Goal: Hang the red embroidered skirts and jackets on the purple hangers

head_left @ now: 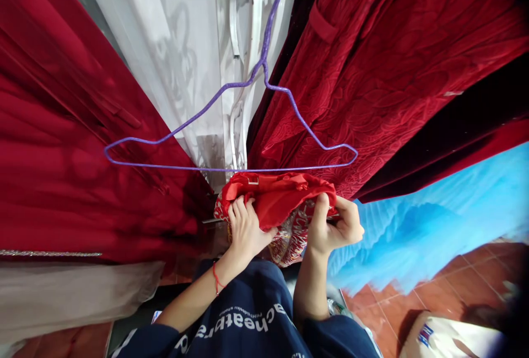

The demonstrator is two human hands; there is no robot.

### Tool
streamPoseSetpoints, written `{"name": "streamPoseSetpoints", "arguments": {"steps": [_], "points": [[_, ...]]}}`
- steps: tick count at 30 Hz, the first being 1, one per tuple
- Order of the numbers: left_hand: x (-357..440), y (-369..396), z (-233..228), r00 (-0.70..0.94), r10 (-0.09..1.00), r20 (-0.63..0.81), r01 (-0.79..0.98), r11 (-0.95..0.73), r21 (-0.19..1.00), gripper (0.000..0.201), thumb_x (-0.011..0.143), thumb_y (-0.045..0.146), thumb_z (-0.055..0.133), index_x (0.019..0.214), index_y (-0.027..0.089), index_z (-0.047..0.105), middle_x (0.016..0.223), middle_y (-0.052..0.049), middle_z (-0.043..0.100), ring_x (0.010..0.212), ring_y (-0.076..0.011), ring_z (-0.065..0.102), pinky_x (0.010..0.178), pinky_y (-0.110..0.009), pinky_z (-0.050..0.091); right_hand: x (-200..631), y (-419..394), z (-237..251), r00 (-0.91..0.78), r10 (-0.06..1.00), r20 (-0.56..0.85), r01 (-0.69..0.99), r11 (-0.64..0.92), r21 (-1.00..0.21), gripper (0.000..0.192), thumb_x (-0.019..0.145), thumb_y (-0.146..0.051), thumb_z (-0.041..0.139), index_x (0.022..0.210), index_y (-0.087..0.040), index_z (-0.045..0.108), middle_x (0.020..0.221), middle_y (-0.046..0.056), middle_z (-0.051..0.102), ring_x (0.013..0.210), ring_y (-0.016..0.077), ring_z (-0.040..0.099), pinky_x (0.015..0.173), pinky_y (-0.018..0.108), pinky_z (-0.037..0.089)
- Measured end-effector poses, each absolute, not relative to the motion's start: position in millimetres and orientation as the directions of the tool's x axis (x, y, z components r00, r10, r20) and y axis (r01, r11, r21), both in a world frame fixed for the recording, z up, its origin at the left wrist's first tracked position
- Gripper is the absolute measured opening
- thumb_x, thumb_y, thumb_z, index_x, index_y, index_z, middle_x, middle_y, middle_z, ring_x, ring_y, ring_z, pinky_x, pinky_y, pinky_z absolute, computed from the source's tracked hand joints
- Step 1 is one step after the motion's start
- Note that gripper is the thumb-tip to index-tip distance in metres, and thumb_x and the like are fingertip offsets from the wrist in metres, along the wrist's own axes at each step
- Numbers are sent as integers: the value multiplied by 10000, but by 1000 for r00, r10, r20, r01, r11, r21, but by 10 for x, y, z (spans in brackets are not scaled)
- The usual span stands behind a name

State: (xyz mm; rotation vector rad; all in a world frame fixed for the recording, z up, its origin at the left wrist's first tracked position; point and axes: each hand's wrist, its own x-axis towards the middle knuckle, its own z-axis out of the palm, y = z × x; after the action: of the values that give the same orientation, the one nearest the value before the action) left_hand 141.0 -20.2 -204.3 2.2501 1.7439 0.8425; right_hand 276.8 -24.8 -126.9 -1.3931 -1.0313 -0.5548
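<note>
My left hand (245, 228) and my right hand (334, 224) both grip a bunched red garment (276, 199) with patterned silver-and-red trim underneath. The garment sits just below the bottom bar of a purple wire hanger (231, 168), which hangs in front of a white curtain (185, 60). A red thread bracelet circles my left wrist. My dark blue sleeves and printed top fill the bottom of the view.
Red curtains hang on the left (61, 171) and right (392, 71), with a dark velvet fold at the right. A blue cloth (433, 226) lies at the lower right over a terracotta tiled floor (446, 292). A white bag (450, 338) rests on the floor.
</note>
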Motion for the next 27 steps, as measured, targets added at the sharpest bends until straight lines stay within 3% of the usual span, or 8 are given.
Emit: {"name": "streamPoseSetpoints", "arguments": {"steps": [5,10,13,17,19,22,24,27], "points": [[941,-96,-1965,207,906,369,858,-349,376,441,718,76,628,1156,126,617,1208,-199,582,1227,-379,510,1088,-588,313,2870,-276,-1326,498,227,837,839,121,-531,302,867,-452,653,733,-182,656,562,-22,565,465,91,457,491,236,354],[399,213,-1902,258,813,522,794,-486,365,363,813,60,552,1135,210,625,1145,-108,676,1141,-283,601,1090,-504,366,2988,-311,-1336,556,204,806,811,81,-579,383,846,-535,629,696,-183,647,541,-20,524,451,92,415,473,248,335],[269,402,-1875,234,812,534,756,-498,426,531,835,147,610,1355,173,503,1119,-108,712,1033,-259,643,963,-390,484,3027,-336,-1325,556,193,809,803,125,-582,376,847,-530,630,713,-180,657,557,-15,548,461,100,451,477,247,356],[249,528,-1745,181,899,398,827,-358,433,807,752,248,729,1482,147,402,924,-50,747,832,-250,659,835,-341,500,3079,-380,-1335,521,195,831,808,203,-554,359,838,-504,651,684,-180,651,538,-20,553,433,90,436,459,241,341],[234,550,-1656,192,938,290,861,-303,408,730,716,274,748,1408,186,534,807,-20,730,745,-234,641,755,-312,477,3115,-403,-1352,525,214,824,798,212,-564,382,838,-525,636,670,-183,645,521,-23,544,416,89,425,447,241,329],[191,574,-1572,237,953,187,855,-296,426,367,747,322,717,1106,251,751,685,-7,683,663,-192,606,673,-281,424,3167,-428,-1370,519,227,824,791,236,-564,397,830,-548,622,670,-185,644,519,-18,547,415,96,432,443,246,327],[170,598,-1567,278,934,225,821,-352,449,162,768,296,689,888,243,784,680,-14,666,669,-179,594,705,-289,424,3191,-437,-1369,508,233,830,792,253,-556,387,822,-539,632,667,-184,643,525,-16,554,418,97,434,445,248,323],[163,644,-1597,348,864,365,750,-490,445,74,750,205,660,736,210,732,924,-61,698,917,-230,629,886,-353,430,3220,-449,-1357,496,249,832,783,287,-552,354,826,-498,652,666,-182,640,525,-22,555,417,91,424,447,244,312]]}}
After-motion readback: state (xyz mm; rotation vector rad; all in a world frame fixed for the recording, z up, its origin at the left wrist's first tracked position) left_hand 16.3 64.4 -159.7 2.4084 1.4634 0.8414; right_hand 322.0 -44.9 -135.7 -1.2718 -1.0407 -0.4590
